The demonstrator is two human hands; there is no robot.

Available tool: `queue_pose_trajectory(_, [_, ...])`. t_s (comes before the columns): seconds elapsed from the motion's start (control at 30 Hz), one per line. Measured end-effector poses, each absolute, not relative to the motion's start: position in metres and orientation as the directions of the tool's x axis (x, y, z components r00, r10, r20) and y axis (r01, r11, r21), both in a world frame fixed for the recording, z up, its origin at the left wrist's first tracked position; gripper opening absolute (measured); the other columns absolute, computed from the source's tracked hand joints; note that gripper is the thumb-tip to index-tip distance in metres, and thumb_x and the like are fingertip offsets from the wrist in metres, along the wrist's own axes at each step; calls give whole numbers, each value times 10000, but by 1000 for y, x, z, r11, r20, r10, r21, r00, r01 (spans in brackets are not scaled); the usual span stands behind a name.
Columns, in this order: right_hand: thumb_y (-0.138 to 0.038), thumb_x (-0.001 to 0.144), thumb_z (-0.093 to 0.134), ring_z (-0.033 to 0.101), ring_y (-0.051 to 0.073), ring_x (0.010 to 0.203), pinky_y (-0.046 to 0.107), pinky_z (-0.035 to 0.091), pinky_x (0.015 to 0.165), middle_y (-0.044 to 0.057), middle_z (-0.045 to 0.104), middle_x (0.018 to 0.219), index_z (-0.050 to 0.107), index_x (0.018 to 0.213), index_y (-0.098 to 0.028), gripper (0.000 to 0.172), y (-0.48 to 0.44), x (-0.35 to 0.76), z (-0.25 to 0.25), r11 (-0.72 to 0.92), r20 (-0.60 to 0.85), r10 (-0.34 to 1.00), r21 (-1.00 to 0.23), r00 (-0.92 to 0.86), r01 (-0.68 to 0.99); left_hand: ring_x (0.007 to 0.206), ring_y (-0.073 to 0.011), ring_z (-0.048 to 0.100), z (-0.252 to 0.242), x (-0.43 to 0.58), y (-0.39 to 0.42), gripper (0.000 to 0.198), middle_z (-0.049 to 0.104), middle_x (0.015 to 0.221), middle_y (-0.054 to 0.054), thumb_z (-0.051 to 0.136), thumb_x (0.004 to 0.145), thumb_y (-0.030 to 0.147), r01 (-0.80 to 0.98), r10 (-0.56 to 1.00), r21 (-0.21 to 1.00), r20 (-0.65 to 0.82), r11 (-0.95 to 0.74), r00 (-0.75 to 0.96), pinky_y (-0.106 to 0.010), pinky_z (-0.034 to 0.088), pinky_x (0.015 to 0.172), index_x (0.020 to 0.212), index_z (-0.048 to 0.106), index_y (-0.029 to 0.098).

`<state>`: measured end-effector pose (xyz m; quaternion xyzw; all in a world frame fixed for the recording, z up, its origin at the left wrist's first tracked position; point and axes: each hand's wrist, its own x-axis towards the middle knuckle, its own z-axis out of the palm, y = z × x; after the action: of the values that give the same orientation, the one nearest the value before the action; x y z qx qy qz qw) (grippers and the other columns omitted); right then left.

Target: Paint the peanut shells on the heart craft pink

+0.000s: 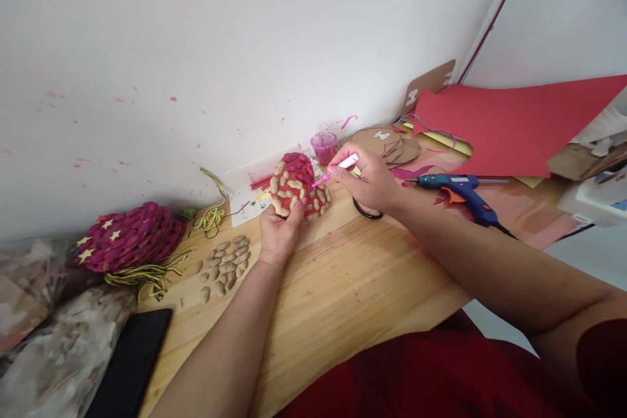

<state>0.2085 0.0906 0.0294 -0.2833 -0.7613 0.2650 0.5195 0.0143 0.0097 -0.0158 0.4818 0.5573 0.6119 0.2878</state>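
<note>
My left hand (281, 235) grips the lower edge of a red disc (298, 204) with peanuts in their shells stuck on it, thumb on its face. The peanuts at its top are magenta; the others keep their tan shell colour. In my right hand (367, 176) is a slim paintbrush (349, 162) with a white handle, its pink tip against the disc's right side. Just behind stands a clear cup (324, 145) stained with pink paint. Loose peanuts (228, 262) lie on the wooden table left of my left hand.
A stack of magenta peanut discs (142, 235) with yellow stars lies left, near yellow-green yarn (211, 217) and a black phone (132, 362). To the right are a blue glue gun (458, 192), cardboard circles (385, 144) and a red sheet (509, 124). A paint-spattered wall (171, 65) rises behind.
</note>
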Motion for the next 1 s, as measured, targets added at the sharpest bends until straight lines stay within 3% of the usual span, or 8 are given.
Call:
queue_pose_trajectory(0.3, [-413,931,671,553,156,703,311,420,688,12,660,808,628,884,-205,218,90,209,32,735,671,674,-654,-309,180,871,-228,710,-10,16,8,320,762,845,-74,815,704,477,196,898,968,224,-159,-379,-316,562,790,794,715,186])
queue_pose_trajectory(0.5, [-385,957,644,609,189,794,335,448,752,34,677,848,611,898,-216,182,86,208,33,812,738,581,-555,-342,182,845,-215,704,-8,21,7,344,777,911,-77,814,689,460,167,891,969,233,-181,-389,-327,564,804,878,732,185])
queue_pose_trajectory(0.67, [-319,945,647,597,197,801,341,441,764,35,670,818,591,868,-217,139,78,204,35,858,755,513,-461,-409,227,766,-200,678,-14,20,7,275,755,816,-54,793,703,422,282,873,945,276,-169,-401,-311,557,762,817,721,183])
queue_pose_trajectory(1.0, [-293,945,634,586,191,775,338,425,744,29,674,813,578,868,-221,120,74,203,36,850,745,526,-470,-410,238,737,-192,650,-18,18,5,178,722,745,-33,750,767,374,419,862,873,397,-249,-315,-309,546,789,761,706,202])
